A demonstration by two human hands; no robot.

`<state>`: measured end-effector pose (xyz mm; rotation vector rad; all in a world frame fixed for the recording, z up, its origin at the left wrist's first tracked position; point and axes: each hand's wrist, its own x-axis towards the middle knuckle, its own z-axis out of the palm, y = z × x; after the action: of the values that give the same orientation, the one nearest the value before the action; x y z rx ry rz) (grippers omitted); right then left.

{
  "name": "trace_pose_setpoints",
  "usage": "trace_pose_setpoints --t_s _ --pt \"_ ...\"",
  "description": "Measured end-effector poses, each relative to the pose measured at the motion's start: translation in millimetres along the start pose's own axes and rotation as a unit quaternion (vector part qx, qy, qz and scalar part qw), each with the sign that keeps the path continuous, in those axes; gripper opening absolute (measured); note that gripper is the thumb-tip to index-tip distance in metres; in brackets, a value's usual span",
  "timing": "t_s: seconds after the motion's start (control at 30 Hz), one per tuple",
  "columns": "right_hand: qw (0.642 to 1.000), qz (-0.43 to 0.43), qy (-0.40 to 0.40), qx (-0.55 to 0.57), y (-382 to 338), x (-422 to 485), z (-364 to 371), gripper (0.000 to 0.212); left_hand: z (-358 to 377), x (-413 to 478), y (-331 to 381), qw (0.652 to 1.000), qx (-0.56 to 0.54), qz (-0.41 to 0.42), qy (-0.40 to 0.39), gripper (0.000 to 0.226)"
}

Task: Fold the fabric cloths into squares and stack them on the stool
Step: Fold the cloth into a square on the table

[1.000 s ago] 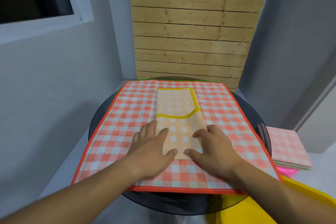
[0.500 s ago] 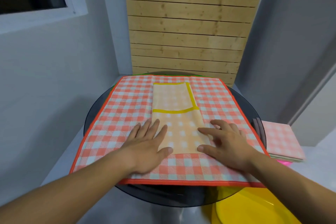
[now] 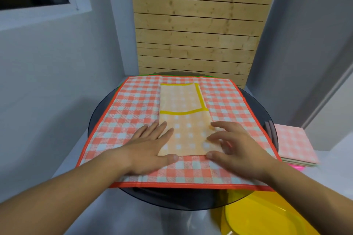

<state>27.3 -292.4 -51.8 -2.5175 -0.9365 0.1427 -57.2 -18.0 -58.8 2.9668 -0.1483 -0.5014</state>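
A pale orange checked cloth with a yellow border point(image 3: 183, 120) lies folded into a long strip on a larger red-and-white checked cloth point(image 3: 133, 105). Both rest on a round dark glass table point(image 3: 267, 120). My left hand point(image 3: 150, 149) lies flat, fingers spread, at the strip's near left corner. My right hand point(image 3: 236, 149) hovers with curled, spread fingers at the strip's near right edge, fingertips touching it. A stack of folded pink checked cloths point(image 3: 294, 145) sits at the right on a pink stool point(image 3: 298, 168), which is mostly hidden.
A yellow plastic seat point(image 3: 257, 217) stands at the bottom right, partly under the table. A wooden slat panel point(image 3: 196, 30) rises behind the table. Grey walls close in on both sides, with a window frame point(image 3: 44, 11) at the upper left.
Both hands have slid apart, from the middle of the orange strip's near end out to its two corners. The view has dropped slightly.
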Motion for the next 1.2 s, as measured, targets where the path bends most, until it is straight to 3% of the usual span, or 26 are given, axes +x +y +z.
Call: trace_pose_setpoints --t_s 0.47,0.73,1.03,1.1,1.2 --pt "0.99 -0.091 0.003 -0.108 -6.6 1.4 3.2 0.045 -8.6 -3.5 -1.3 0.997 -0.073 -0.002 0.008 0.095" --pt "0.988 -0.1 0.109 0.053 -23.5 1.9 -19.4 0.038 -23.3 -15.9 0.3 0.985 -0.117 0.041 0.124 0.086" --pt "0.978 -0.057 0.125 0.157 -43.0 0.5 -35.1 0.02 -18.2 -15.8 0.1 0.948 -0.292 0.037 0.119 0.046" --pt "0.973 -0.053 0.145 0.171 -49.1 3.8 -41.0 0.022 -18.2 -10.4 2.3 0.94 -0.319 0.026 0.119 0.047" --pt "0.961 -0.04 0.172 0.212 -55.6 13.9 -50.5 0.026 -17.8 -1.0 5.0 0.92 -0.37 0.011 0.129 0.03"
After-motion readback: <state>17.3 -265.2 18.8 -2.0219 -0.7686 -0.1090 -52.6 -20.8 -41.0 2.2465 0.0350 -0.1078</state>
